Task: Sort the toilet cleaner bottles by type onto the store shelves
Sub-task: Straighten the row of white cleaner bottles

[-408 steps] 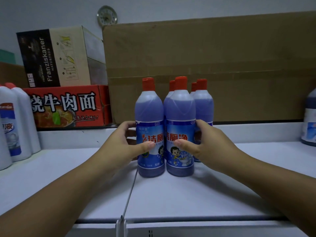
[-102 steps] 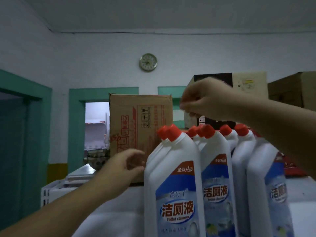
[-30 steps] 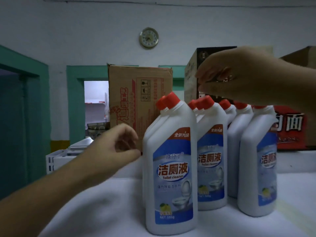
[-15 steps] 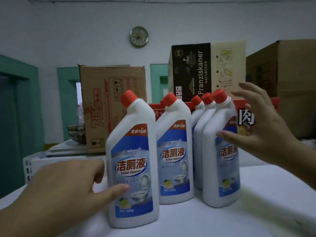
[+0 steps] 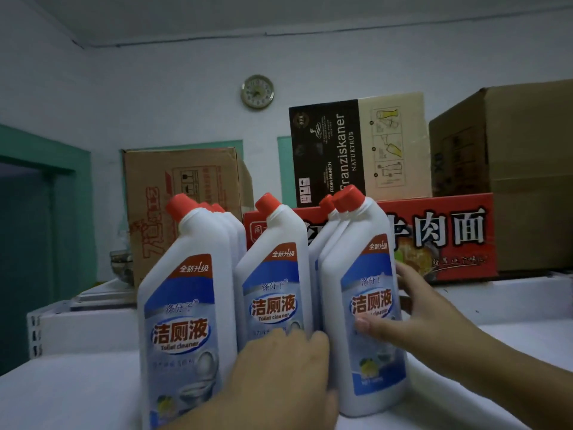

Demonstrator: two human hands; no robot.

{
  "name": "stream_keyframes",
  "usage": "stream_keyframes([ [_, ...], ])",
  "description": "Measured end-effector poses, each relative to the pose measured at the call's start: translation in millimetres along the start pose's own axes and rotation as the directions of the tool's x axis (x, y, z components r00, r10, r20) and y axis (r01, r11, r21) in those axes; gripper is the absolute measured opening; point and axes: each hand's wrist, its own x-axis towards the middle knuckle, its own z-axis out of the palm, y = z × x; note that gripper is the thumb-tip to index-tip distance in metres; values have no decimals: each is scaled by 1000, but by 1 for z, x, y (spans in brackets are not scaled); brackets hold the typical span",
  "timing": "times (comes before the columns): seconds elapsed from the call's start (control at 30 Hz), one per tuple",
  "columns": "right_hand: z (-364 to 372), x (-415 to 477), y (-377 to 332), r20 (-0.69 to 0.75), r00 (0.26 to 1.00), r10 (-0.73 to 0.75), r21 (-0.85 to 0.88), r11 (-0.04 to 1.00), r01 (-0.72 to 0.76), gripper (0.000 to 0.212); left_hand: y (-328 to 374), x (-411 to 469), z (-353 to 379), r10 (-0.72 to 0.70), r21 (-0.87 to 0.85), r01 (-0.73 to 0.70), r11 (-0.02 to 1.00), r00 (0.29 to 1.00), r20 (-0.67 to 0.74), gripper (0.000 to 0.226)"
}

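Several white toilet cleaner bottles with red caps and blue labels stand in a cluster on the white shelf top point(image 5: 62, 398). Three stand in front: a left bottle point(image 5: 183, 305), a middle bottle point(image 5: 273, 290) and a right bottle point(image 5: 362, 305), with more behind them. My left hand point(image 5: 279, 377) lies against the lower front of the middle bottle, its fingers fairly straight and its back toward me. My right hand point(image 5: 428, 324) holds the right bottle, thumb across the label and fingers round its right side.
Behind the bottles stand a brown carton point(image 5: 186, 187), a red noodle box point(image 5: 449, 237) with a black-and-cream Franziskaner box point(image 5: 356, 150) on it, and a large cardboard box point(image 5: 511, 166). A white slotted crate point(image 5: 46, 330) sits at the left. A clock point(image 5: 257, 91) hangs on the wall.
Both hands have closed in on the bottles: the left moved from beside the left bottle to the middle one, and the right went from hovering open to holding the right bottle.
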Motion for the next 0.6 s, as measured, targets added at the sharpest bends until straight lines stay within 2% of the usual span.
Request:
stream_keyframes([
  [0.07,4,0,6,-14,1000,11,24,1000,-11,66,-7,1,-13,48,-105,-46,993,999,12,38],
  [0.13,7,0,11,-45,999,-4,27,1000,5,55,-12,1,-14,116,-61,-117,991,993,-27,40],
  [0.2,9,0,15,-67,998,-14,55,998,18,52,-17,-3,-10,160,-3,-160,987,987,-5,43],
  [0.27,11,1,19,-72,997,-17,80,997,23,52,-18,-9,-5,166,-4,-167,986,985,-48,42],
  [0.33,14,4,21,-70,997,-15,108,994,23,51,-21,-10,5,208,90,-191,977,946,-247,37],
  [0.4,17,6,23,-65,998,-22,105,994,29,50,-18,-11,17,213,56,-210,976,870,-445,24],
  [0.47,17,6,24,-36,999,-23,72,997,25,55,-17,-6,26,242,107,-218,970,837,-490,21],
  [0.53,13,3,24,56,998,5,65,998,-8,68,-18,0,35,277,157,-228,961,793,-543,32],
  [0.6,10,-1,22,181,982,57,84,994,-74,80,-23,6,42,287,187,-218,958,729,-621,19],
])
